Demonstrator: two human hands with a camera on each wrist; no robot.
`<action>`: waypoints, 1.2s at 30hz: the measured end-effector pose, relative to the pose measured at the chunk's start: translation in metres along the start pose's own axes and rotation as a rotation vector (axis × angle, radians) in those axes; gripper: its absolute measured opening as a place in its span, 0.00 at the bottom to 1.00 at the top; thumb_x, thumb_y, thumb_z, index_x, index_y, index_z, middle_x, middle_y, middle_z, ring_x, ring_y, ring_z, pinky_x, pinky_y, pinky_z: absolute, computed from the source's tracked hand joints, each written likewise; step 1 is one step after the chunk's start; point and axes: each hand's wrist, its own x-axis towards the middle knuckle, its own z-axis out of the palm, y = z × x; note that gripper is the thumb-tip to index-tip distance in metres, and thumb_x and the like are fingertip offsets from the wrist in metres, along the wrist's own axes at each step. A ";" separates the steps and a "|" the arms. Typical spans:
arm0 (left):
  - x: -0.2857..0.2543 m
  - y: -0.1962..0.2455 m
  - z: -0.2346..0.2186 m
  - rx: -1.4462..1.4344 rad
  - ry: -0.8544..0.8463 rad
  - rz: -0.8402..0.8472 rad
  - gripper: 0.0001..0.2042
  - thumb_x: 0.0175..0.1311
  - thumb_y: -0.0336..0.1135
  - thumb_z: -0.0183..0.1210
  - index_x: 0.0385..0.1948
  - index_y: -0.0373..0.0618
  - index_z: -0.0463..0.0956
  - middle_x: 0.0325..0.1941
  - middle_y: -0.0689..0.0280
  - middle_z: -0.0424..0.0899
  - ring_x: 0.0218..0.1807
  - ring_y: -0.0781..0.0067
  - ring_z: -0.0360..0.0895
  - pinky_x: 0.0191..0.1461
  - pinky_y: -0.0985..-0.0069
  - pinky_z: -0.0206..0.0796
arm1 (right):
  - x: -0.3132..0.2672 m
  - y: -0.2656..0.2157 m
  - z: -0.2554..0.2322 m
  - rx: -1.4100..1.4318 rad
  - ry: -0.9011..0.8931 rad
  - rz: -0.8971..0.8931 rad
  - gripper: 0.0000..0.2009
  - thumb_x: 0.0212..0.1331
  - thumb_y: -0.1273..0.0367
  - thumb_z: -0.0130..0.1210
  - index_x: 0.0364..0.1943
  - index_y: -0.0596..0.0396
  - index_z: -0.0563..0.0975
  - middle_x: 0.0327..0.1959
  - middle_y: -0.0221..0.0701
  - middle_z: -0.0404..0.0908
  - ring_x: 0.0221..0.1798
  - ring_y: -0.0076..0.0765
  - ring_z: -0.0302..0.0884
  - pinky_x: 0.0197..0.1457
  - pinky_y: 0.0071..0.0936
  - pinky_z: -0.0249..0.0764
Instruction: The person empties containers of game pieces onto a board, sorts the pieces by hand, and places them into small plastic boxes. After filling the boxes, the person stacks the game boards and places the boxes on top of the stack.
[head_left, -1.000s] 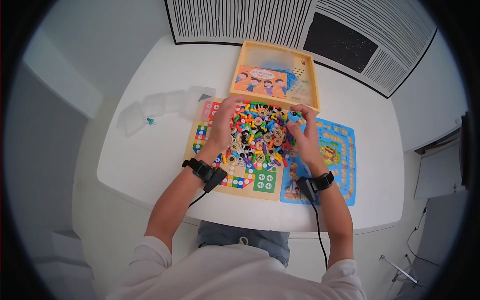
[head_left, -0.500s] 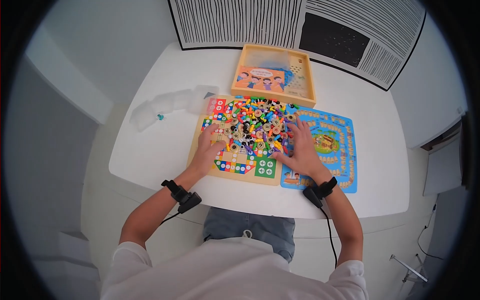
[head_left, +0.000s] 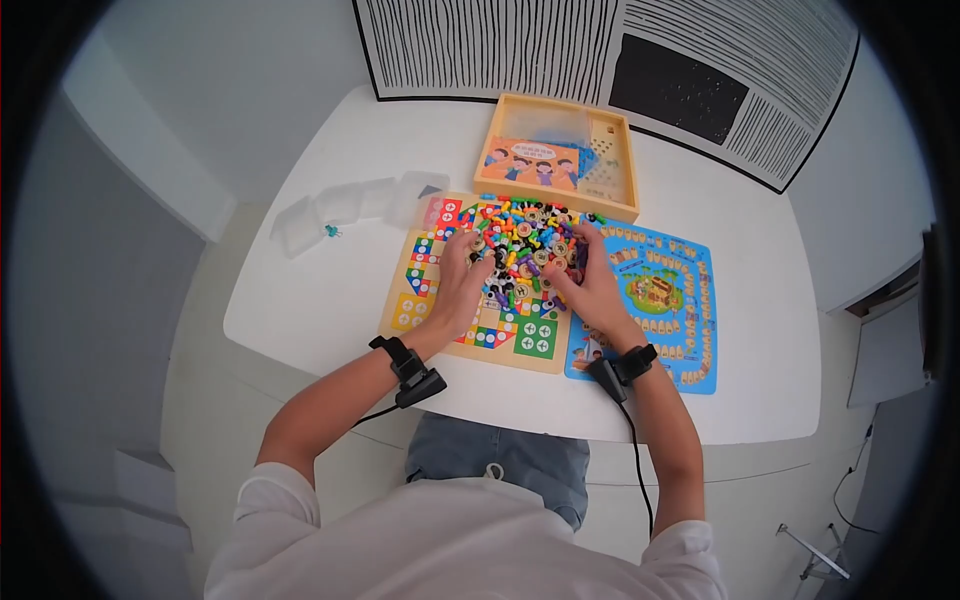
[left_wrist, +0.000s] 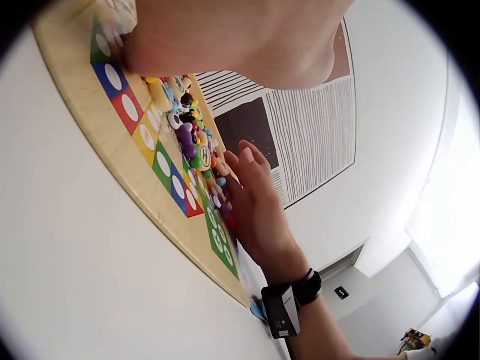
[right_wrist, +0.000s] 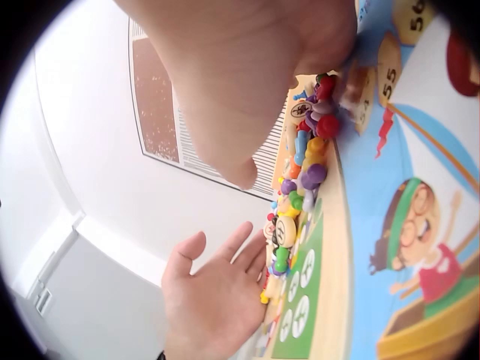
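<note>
A heap of small colourful pegs and round wooden discs lies on a wooden board printed with coloured squares. My left hand rests along the heap's left side, its fingers loosely bent against the pieces. On the opposite side is my right hand, thumb toward the front of the pile and fingers at its right edge. In the right wrist view, the left hand shows an open palm facing the purple, green and yellow pegs. Neither hand grips a single piece.
A blue game board adjoins the wooden one on the right. Behind stands a shallow wooden box with an orange booklet. Translucent plastic containers and a small teal item lie at left. A framed striped picture stands at the back.
Both hands first came back toward the body and apart from the heap's far sides, then moved inward against its left and right edges. The heap now looks narrower.
</note>
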 end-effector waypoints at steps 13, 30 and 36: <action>0.066 0.003 -0.025 -0.457 0.281 -0.182 0.14 0.72 0.42 0.55 0.51 0.46 0.80 0.57 0.69 0.81 0.58 0.79 0.73 0.60 0.73 0.64 | 0.001 0.029 -0.043 0.804 0.477 0.128 0.15 0.77 0.63 0.56 0.28 0.45 0.70 0.19 0.16 0.59 0.20 0.15 0.48 0.22 0.22 0.45; 0.064 -0.019 -0.046 -0.824 -0.100 -0.116 0.23 0.78 0.38 0.48 0.15 0.50 0.56 0.15 0.73 0.55 0.16 0.81 0.49 0.20 0.77 0.40 | -0.007 0.034 -0.032 0.425 0.391 0.269 0.23 0.78 0.59 0.57 0.20 0.45 0.70 0.14 0.15 0.64 0.14 0.12 0.56 0.17 0.20 0.52; 0.062 -0.012 -0.045 -0.754 -0.097 -0.170 0.24 0.79 0.37 0.49 0.15 0.50 0.56 0.15 0.73 0.56 0.17 0.83 0.50 0.20 0.78 0.39 | -0.010 0.040 -0.030 0.305 0.389 0.244 0.22 0.78 0.59 0.58 0.21 0.47 0.72 0.15 0.14 0.65 0.16 0.10 0.58 0.19 0.17 0.53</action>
